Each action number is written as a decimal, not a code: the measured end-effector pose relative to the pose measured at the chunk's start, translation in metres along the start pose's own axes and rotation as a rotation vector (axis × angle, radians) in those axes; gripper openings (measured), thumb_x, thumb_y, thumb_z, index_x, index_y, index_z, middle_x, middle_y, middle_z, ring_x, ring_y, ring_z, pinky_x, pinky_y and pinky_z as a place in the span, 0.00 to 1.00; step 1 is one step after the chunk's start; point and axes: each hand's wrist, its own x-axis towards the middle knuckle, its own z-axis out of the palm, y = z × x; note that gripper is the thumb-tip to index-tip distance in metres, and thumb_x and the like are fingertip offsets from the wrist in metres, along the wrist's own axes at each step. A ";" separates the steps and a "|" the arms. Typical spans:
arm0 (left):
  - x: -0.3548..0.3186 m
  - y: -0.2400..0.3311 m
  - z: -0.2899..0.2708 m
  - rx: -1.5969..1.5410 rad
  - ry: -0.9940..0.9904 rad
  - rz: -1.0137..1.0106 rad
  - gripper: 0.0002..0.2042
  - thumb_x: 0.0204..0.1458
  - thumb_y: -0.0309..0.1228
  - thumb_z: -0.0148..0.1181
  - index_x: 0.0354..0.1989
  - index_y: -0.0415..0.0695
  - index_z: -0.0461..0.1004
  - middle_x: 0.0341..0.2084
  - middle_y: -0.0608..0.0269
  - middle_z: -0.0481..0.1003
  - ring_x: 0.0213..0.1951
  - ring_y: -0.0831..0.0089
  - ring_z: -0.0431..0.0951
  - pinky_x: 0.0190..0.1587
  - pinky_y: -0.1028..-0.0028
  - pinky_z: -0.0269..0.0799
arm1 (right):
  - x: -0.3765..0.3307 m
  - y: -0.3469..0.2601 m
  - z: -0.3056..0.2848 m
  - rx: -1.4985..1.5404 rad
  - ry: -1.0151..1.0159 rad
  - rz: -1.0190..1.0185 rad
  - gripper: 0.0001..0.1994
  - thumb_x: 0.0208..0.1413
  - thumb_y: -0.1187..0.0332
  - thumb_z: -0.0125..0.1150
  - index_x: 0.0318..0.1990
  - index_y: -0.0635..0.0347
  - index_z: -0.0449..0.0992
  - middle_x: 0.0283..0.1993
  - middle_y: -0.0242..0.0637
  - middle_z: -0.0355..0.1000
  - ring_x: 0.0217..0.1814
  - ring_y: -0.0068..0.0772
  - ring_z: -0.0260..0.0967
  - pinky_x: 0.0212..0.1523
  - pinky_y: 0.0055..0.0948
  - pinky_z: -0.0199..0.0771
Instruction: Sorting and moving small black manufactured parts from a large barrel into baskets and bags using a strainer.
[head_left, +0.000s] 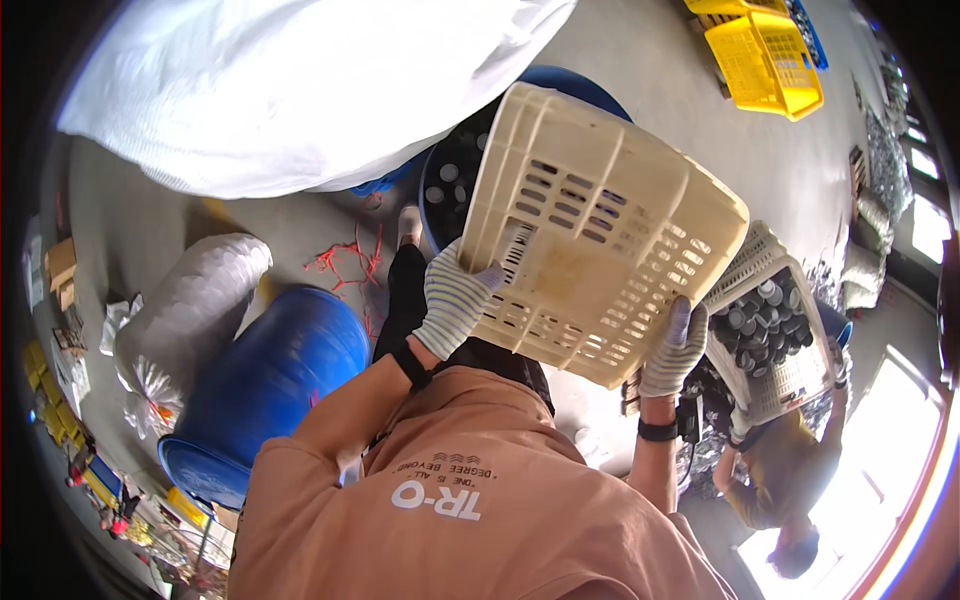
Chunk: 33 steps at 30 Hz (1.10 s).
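- Our gloved fingers (486, 277) on the left hand (452, 300) curl closed over the near edge of a cream plastic crate (600, 230); the right hand (676, 347) clamps shut on the crate's lower right corner in the same way.
- We hold the crate between both hands, tipped up and turned so its slotted bottom faces us, above a blue drum (455, 165).
- The drum sits just behind the crate, its mouth showing a load of small dark round caps (452, 175).
- Both our hands wear striped knit gloves, and each wrist carries a dark band.
- To our left a second blue barrel (265, 385) lies on its side on the grey floor (640, 70), next to a pale sack (190, 305).
- A big white bag (290, 85) fills the upper left, with red strings (350, 260) scattered on the floor below it.
- At right another person (785, 480) holds a second cream crate (775, 340) filled with dark caps.
- Far off, top right, yellow crates (765, 55) stand on the floor.
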 end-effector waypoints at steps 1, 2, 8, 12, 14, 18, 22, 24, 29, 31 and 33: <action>0.001 0.008 0.003 0.016 -0.012 0.001 0.12 0.43 0.30 0.67 0.35 0.38 0.77 0.24 0.63 0.78 0.24 0.75 0.77 0.30 0.73 0.74 | 0.004 0.002 -0.003 0.122 0.016 0.076 0.17 0.60 0.57 0.60 0.48 0.61 0.73 0.43 0.30 0.72 0.41 0.20 0.67 0.43 0.24 0.70; 0.003 0.021 0.008 0.111 -0.034 0.033 0.14 0.43 0.33 0.67 0.35 0.39 0.77 0.25 0.60 0.79 0.25 0.71 0.78 0.32 0.71 0.75 | 0.011 0.023 -0.015 0.181 0.047 0.095 0.18 0.60 0.57 0.61 0.50 0.60 0.73 0.44 0.30 0.73 0.42 0.21 0.68 0.42 0.24 0.71; 0.031 0.032 0.062 0.732 -0.099 0.186 0.19 0.41 0.39 0.66 0.41 0.41 0.76 0.30 0.50 0.80 0.33 0.55 0.80 0.38 0.63 0.75 | 0.018 0.119 -0.024 0.343 0.211 0.385 0.28 0.55 0.52 0.64 0.56 0.62 0.66 0.52 0.34 0.68 0.51 0.28 0.65 0.52 0.30 0.68; 0.069 0.017 0.091 0.877 -0.062 0.357 0.22 0.42 0.38 0.65 0.44 0.39 0.75 0.38 0.47 0.79 0.41 0.52 0.79 0.46 0.60 0.74 | 0.009 0.169 -0.005 0.342 0.311 0.471 0.40 0.50 0.55 0.71 0.65 0.61 0.55 0.57 0.39 0.65 0.57 0.35 0.64 0.58 0.35 0.67; 0.092 0.018 0.105 0.977 -0.180 0.308 0.23 0.42 0.39 0.65 0.46 0.37 0.74 0.40 0.46 0.78 0.43 0.52 0.78 0.48 0.61 0.73 | 0.006 0.193 0.010 0.337 0.371 0.528 0.39 0.51 0.56 0.71 0.64 0.59 0.55 0.57 0.39 0.65 0.57 0.34 0.63 0.58 0.34 0.68; 0.132 -0.017 0.117 1.062 -0.203 0.260 0.24 0.43 0.39 0.64 0.49 0.38 0.73 0.43 0.46 0.77 0.47 0.52 0.77 0.50 0.62 0.72 | 0.029 0.231 0.042 0.458 0.482 0.455 0.35 0.51 0.59 0.71 0.63 0.55 0.59 0.55 0.36 0.67 0.52 0.32 0.66 0.52 0.33 0.71; 0.139 -0.088 0.116 1.119 -0.183 0.178 0.29 0.44 0.39 0.65 0.55 0.38 0.70 0.47 0.47 0.76 0.51 0.54 0.75 0.55 0.62 0.70 | 0.032 0.300 0.048 0.553 0.537 0.459 0.31 0.53 0.62 0.69 0.62 0.54 0.61 0.54 0.37 0.69 0.51 0.32 0.68 0.50 0.32 0.73; 0.145 -0.108 0.118 1.106 -0.173 0.142 0.27 0.44 0.39 0.65 0.54 0.40 0.71 0.47 0.47 0.76 0.51 0.54 0.75 0.54 0.62 0.70 | 0.033 0.337 0.047 0.522 0.496 0.439 0.29 0.55 0.61 0.67 0.61 0.56 0.61 0.54 0.38 0.70 0.50 0.34 0.70 0.49 0.33 0.73; 0.159 -0.090 0.117 0.974 -0.213 -0.027 0.22 0.43 0.36 0.67 0.48 0.43 0.75 0.40 0.50 0.79 0.45 0.53 0.78 0.49 0.61 0.72 | 0.062 0.327 0.031 0.433 0.311 0.619 0.25 0.55 0.59 0.67 0.55 0.61 0.67 0.47 0.35 0.73 0.43 0.30 0.69 0.43 0.25 0.72; 0.146 -0.058 0.114 0.936 -0.251 0.017 0.19 0.43 0.34 0.65 0.46 0.45 0.76 0.40 0.49 0.79 0.45 0.52 0.78 0.48 0.60 0.73 | 0.056 0.308 0.021 0.348 0.289 0.559 0.24 0.55 0.54 0.66 0.54 0.58 0.70 0.46 0.32 0.74 0.42 0.26 0.70 0.42 0.27 0.72; 0.123 -0.018 0.110 0.903 -0.258 0.012 0.17 0.43 0.34 0.64 0.44 0.44 0.77 0.37 0.49 0.79 0.43 0.53 0.78 0.48 0.60 0.73 | 0.047 0.258 0.012 0.448 0.303 0.503 0.26 0.53 0.53 0.68 0.53 0.58 0.70 0.46 0.31 0.73 0.40 0.25 0.69 0.40 0.28 0.72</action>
